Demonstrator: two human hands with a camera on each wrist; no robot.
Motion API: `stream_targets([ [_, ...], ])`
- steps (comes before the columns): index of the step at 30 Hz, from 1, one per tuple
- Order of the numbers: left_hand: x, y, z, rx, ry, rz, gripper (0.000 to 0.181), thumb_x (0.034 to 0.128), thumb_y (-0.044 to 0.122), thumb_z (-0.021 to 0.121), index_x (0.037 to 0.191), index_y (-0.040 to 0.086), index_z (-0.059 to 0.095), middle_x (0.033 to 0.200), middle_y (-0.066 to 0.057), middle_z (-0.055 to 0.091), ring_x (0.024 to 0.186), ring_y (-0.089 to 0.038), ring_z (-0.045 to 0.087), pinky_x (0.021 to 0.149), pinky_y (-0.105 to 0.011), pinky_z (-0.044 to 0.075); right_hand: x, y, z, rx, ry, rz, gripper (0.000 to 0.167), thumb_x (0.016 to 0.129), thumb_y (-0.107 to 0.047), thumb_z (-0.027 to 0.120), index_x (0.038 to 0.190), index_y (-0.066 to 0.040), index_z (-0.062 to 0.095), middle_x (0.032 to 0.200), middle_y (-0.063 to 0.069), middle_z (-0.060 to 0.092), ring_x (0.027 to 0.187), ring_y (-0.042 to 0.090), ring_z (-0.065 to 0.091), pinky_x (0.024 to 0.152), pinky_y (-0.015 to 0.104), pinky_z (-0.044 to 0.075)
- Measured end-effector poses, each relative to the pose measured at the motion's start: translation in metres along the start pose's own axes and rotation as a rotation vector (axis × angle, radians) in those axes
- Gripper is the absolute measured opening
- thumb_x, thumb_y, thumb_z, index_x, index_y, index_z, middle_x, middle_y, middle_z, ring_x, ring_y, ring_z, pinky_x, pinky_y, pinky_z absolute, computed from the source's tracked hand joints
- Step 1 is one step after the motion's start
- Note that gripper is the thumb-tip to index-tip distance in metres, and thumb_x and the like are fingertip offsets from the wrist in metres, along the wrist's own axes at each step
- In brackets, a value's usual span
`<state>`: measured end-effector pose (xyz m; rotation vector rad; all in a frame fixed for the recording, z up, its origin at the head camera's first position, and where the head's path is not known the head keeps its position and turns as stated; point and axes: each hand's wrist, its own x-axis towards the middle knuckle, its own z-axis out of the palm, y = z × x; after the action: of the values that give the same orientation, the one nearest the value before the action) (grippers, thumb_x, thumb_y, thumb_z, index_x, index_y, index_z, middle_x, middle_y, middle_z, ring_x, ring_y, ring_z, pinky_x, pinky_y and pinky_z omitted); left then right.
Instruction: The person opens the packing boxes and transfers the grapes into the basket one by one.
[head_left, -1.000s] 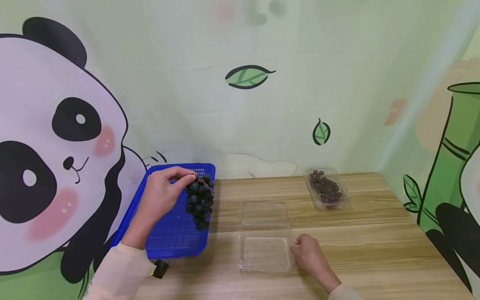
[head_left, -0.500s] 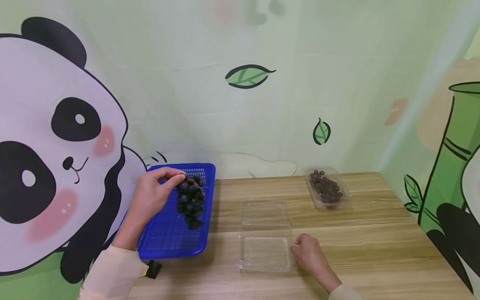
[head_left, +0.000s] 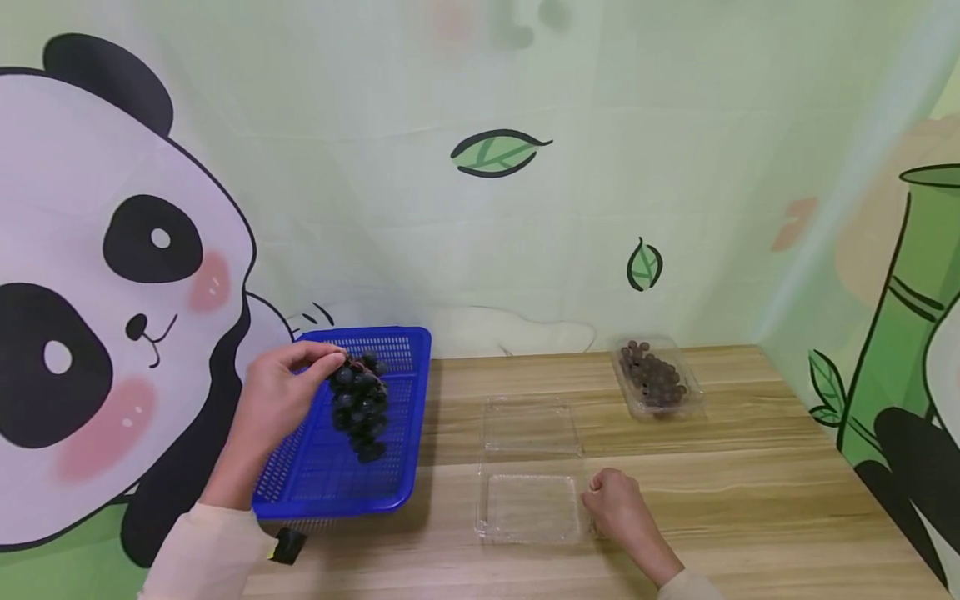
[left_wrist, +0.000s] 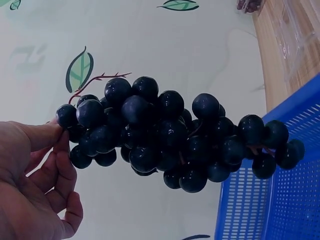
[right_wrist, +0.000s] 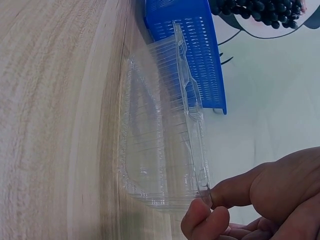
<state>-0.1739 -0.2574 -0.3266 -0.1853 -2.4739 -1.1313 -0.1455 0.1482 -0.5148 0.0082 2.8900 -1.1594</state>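
Note:
My left hand (head_left: 279, 396) pinches the top stem of a bunch of dark grapes (head_left: 360, 408), which hangs over the blue basket (head_left: 408, 467). In the left wrist view the grapes (left_wrist: 165, 135) stretch away from the thumb and fingertips, with a bare reddish twig on top. My right hand (head_left: 618, 508) pinches the right edge of a clear plastic clamshell box (head_left: 532, 508) that lies open on the table. Seen from the right wrist, thumb and forefinger grip the rim of the clamshell box (right_wrist: 160, 135). No grapes show inside it.
Toward the back right of the wooden table (head_left: 720, 492) stands another clear box (head_left: 693, 404) with dark grapes in it. A printed cloth wall (head_left: 525, 250) rises behind the table. The basket occupies the left side.
My left hand has moved left with the grapes, from the basket's right edge to over its middle. The right hand and the clamshell box have stayed in place.

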Motion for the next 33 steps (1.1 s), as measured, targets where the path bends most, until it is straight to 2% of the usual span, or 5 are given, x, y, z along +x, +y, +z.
stream_targets([
  [5,-0.003,-0.008,-0.004,0.041,0.01,-0.015,0.019,0.098,0.018,0.073,0.108,0.003,0.078,0.102,-0.013,0.076,0.084,-0.009,0.062,0.068,-0.015,0.046,0.001,0.0,0.0,0.002,-0.002,0.003,0.047,0.08,0.005,0.061,0.061,-0.021,0.026,0.053,-0.012,0.019,0.048,0.005,0.022,0.048,0.022,0.019],
  [11,-0.006,-0.018,-0.012,0.066,0.029,-0.004,0.019,0.0981,0.02,0.073,0.108,0.004,0.079,0.101,-0.012,0.077,0.084,0.001,0.06,0.069,-0.013,0.046,0.001,0.0,-0.001,0.01,0.001,0.013,0.045,0.08,0.004,0.059,0.061,-0.021,0.027,0.052,-0.012,0.022,0.047,0.005,0.024,0.047,0.022,0.019],
  [18,-0.013,-0.029,-0.024,0.068,0.045,-0.069,0.025,0.0994,0.024,0.072,0.111,0.003,0.078,0.105,-0.015,0.075,0.084,0.003,0.059,0.071,-0.01,0.047,0.0,0.0,-0.001,0.025,-0.002,0.025,0.041,0.08,0.004,0.06,0.062,-0.02,0.032,0.054,-0.01,0.026,0.047,0.006,0.028,0.047,0.023,0.023],
  [24,-0.017,-0.041,-0.033,0.064,0.075,-0.091,0.028,0.0997,0.024,0.071,0.113,0.0,0.077,0.109,-0.019,0.074,0.084,0.008,0.058,0.071,-0.008,0.046,0.0,-0.001,-0.001,0.02,0.007,0.021,0.04,0.078,0.004,0.06,0.061,-0.019,0.032,0.055,-0.01,0.025,0.049,0.008,0.028,0.049,0.024,0.023],
  [33,-0.025,-0.054,-0.046,0.095,0.114,-0.139,0.026,0.0998,0.023,0.071,0.115,0.002,0.076,0.11,-0.013,0.074,0.085,0.01,0.059,0.074,-0.006,0.046,-0.002,0.0,-0.001,0.012,0.009,0.023,0.035,0.08,0.003,0.062,0.063,-0.016,0.039,0.056,-0.006,0.033,0.049,0.01,0.036,0.049,0.025,0.028],
])
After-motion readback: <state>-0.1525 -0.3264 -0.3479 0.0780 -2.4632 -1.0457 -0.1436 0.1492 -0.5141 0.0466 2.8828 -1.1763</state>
